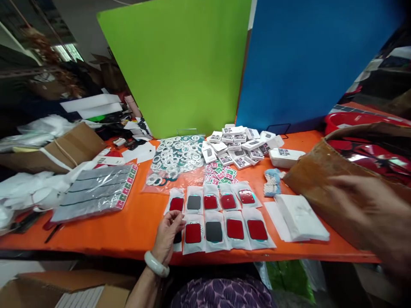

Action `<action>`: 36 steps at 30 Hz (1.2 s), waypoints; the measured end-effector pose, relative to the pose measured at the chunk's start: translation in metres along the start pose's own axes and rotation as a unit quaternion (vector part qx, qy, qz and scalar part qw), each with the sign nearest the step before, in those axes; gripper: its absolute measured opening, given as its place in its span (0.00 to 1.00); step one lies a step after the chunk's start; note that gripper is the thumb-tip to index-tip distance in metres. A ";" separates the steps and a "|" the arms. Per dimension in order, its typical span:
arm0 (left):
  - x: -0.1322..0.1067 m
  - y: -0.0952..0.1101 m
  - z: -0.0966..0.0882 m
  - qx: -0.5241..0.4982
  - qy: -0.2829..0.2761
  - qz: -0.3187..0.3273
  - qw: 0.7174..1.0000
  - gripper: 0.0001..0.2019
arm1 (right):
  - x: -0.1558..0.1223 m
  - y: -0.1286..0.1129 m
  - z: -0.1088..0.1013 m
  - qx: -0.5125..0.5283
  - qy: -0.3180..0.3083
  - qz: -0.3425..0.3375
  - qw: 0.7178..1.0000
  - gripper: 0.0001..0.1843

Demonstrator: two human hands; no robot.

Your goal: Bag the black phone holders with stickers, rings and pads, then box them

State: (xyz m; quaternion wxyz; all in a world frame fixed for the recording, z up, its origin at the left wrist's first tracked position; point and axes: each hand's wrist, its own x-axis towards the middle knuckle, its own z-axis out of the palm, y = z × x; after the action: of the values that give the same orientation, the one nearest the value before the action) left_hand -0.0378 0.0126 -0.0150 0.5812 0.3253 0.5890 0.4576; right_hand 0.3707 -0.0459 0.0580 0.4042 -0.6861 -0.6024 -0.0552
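My left hand [168,233], a pale bracelet at its wrist, is over the left end of two rows of small white pouches [193,248]. Its fingers are curled together; what they pinch, if anything, is hidden. Beneath it a black square [177,239] is partly covered. On the other pouches lie glossy squares, such as a red square [193,233] and a dark grey square [214,232]. At the right, my right hand [362,209] is smeared by motion in front of a brown carton [308,171]; its fingers cannot be made out.
A stack of white pouches [302,218] lies right of the rows. Behind them are stickers [221,174], a bag of white rings [178,156] and piled small white boxes [239,145]. Red pieces [372,156] fill the carton. Green [180,64] and blue boards [298,60] stand behind.
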 end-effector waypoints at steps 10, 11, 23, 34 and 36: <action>0.056 -0.033 -0.061 0.422 0.055 0.210 0.880 0.23 | -0.116 -0.016 0.166 0.064 -0.159 -0.064 0.983 0.23; 0.060 -0.038 -0.061 0.449 0.046 0.225 0.864 0.23 | -0.119 -0.015 0.170 0.054 -0.162 -0.066 0.983 0.23; 0.084 -0.069 -0.039 0.554 -0.010 0.303 0.776 0.28 | -0.082 -0.042 0.194 -0.058 -0.245 -0.142 0.957 0.28; 0.069 -0.075 0.021 0.537 -0.042 0.327 0.777 0.24 | -0.084 -0.021 0.185 -0.024 -0.227 -0.106 0.968 0.27; 0.068 -0.077 0.030 0.533 -0.055 0.333 0.776 0.24 | -0.083 -0.013 0.182 -0.030 -0.219 -0.098 0.970 0.27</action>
State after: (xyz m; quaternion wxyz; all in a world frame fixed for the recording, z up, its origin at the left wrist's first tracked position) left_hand -0.0044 0.0514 -0.1096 0.1582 0.7832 0.5608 0.2170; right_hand 0.2625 0.0011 -0.1040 0.2340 -0.6310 -0.7386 0.0394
